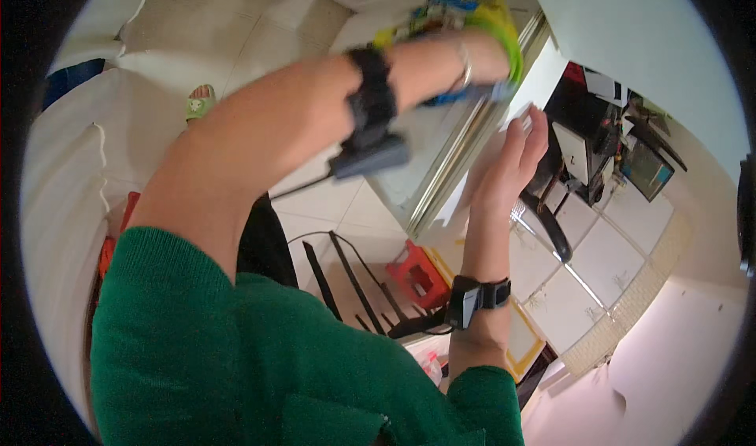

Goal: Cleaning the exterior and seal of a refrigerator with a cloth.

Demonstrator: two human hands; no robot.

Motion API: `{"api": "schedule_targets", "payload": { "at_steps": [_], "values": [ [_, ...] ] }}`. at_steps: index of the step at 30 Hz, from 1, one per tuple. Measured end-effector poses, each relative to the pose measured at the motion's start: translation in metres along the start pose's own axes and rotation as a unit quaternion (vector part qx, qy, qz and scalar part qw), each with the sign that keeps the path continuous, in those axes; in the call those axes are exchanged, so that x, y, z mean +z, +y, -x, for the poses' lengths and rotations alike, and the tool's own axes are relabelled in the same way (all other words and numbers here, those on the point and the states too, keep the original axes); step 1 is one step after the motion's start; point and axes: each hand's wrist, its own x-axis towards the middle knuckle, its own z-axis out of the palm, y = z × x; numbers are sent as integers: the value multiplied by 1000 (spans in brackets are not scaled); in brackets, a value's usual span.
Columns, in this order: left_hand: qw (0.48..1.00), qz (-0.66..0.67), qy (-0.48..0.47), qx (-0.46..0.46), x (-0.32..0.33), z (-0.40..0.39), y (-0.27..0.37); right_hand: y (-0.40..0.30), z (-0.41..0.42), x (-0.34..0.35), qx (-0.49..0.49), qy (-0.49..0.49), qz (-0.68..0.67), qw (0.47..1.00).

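Note:
My left hand [484, 50] reaches up to the top of the view, blurred, with a bracelet and a black strapped device on the arm. A bunched blue, yellow and green cloth [449, 18] wraps and hides its fingers; the hand seems to hold it. The cloth lies against a pale panel beside a metal-edged frame [455, 156]. On the frame's other side, my right hand [522, 151] is raised with fingers extended, nothing seen in it, near or against the white surface. A black device is strapped to that wrist too; whether the palm touches is unclear.
A red plastic stool [419, 275] and a black metal rack [354, 275] stand low in the middle. Beyond the frame are a framed picture [647, 168], a black chair [549, 227] and clutter over tiles. White curtain-like fabric [65, 168] hangs left. A foot in a green slipper [199, 103] shows upper left.

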Motion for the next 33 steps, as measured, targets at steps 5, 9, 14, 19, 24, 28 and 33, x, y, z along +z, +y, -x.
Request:
{"api": "schedule_targets", "payload": {
  "at_steps": [5,9,14,19,24,28,33],
  "values": [
    [999,31,-23,2,45,30,-11,-6,-3,3,4,20,-20,1000],
    [992,-82,-32,87,146,91,-57,-11,-4,9,20,40,-13,999],
    [994,-24,20,109,199,182,-54,0,-5,5,42,39,-18,998],
    [990,-90,-39,105,172,126,-54,-2,-4,5,44,30,-22,998],
    [993,5,33,115,114,100,-36,4,-5,2,28,28,-21,999],
    [988,-49,62,134,200,145,-61,5,-6,3,12,39,-10,999],
    [993,-79,-62,58,123,88,-31,10,-6,4,20,40,-19,999]
  ]
}}
